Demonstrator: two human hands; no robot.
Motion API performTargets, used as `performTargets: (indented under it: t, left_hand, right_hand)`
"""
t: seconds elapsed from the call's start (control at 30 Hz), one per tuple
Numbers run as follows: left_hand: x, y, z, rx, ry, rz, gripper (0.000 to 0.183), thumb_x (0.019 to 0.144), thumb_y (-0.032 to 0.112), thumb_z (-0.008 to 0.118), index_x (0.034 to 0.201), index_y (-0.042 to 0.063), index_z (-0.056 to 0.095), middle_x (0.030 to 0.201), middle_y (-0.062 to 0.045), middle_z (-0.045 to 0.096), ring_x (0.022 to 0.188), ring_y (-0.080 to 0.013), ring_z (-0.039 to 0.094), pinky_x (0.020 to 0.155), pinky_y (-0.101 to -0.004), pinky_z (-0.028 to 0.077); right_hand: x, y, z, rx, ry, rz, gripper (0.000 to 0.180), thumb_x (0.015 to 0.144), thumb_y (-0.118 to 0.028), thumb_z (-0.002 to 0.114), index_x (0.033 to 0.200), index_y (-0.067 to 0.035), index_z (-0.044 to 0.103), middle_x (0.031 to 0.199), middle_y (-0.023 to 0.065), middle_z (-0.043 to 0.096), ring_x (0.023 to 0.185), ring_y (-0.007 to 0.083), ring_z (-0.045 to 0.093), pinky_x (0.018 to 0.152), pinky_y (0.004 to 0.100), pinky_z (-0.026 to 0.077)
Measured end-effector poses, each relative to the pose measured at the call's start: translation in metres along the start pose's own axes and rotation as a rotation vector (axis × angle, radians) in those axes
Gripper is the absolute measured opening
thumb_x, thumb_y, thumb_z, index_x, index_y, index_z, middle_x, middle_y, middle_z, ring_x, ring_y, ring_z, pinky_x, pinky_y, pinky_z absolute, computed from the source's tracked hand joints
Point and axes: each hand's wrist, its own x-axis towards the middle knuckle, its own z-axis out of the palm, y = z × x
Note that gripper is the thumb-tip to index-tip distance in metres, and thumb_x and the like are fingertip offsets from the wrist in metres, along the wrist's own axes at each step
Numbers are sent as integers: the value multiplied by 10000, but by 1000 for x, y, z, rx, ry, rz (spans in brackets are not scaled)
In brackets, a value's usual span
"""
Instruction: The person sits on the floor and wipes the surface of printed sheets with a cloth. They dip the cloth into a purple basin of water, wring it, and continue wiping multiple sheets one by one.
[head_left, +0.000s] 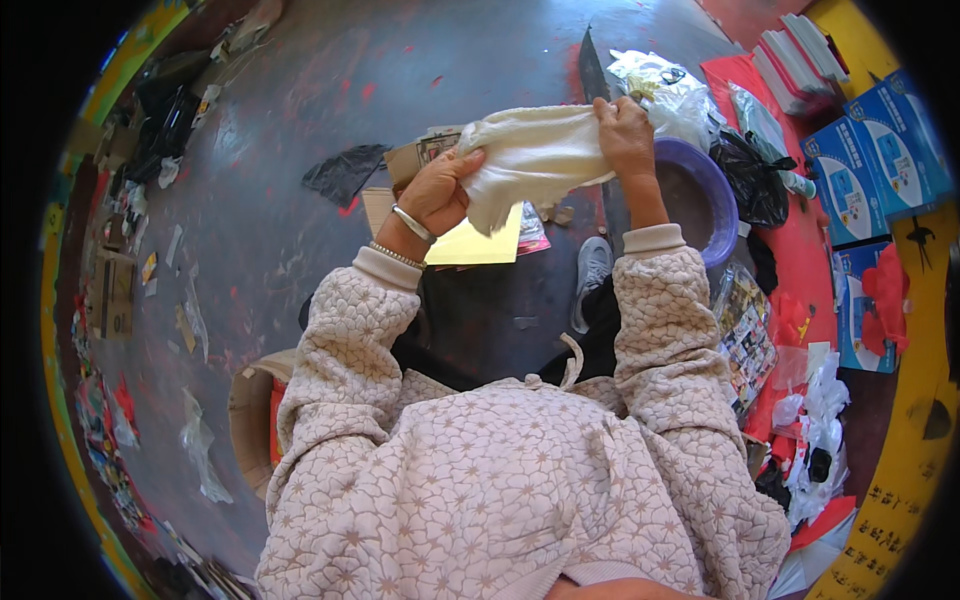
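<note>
A cream-white cloth (536, 150) is stretched in the air between my two hands. My left hand (441, 187) grips its left end with the thumb on top, and a loose flap hangs down beside the fingers. At the upper right corner my right hand (626, 135) is closed on the fabric. Below the cloth lies a yellow sheet (480, 240), with pink-edged items and clear plastic at its right. Behind my left hand a cardboard piece (403, 165) shows in part.
A purple plastic basin (724, 202) stands right of my right forearm, near white plastic bags (667, 90) and a black plastic bag (750, 180). Blue printed boxes (851, 187) line the right. A cardboard box (251, 427) sits at lower left; black plastic (341, 174) lies on the floor.
</note>
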Motion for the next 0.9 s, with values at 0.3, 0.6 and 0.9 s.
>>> performTargets:
  t: [0.3, 0.6, 0.9]
  left_hand:
    - [-30, 29, -10, -366, -95, 39, 364, 913, 253, 376, 1174, 2, 414, 1105, -143, 526, 989, -261, 535, 873, -391, 431]
    - [-36, 42, -44, -336, -96, 123, 405, 900, 276, 395, 1195, 1, 418, 1182, -159, 489, 1081, -297, 473, 946, -448, 349]
    - [-38, 45, -52, -227, -25, 101, 423, 913, 255, 368, 1242, -9, 353, 1244, -165, 429, 1139, -296, 422, 978, -442, 310]
  right_hand:
    - [-23, -15, 56, 1620, -950, 713, 736, 798, -588, 404, 1174, 45, 394, 1087, 135, 534, 1010, 212, 520, 868, 348, 413]
    - [-65, -59, 83, 1775, -1242, 434, 782, 698, -652, 499, 1157, -20, 455, 1105, 107, 526, 1041, 196, 485, 886, 362, 362]
    - [-47, -59, 67, 1769, -1011, 799, 433, 751, -247, 661, 1075, -14, 491, 988, 127, 570, 933, 253, 559, 831, 373, 446]
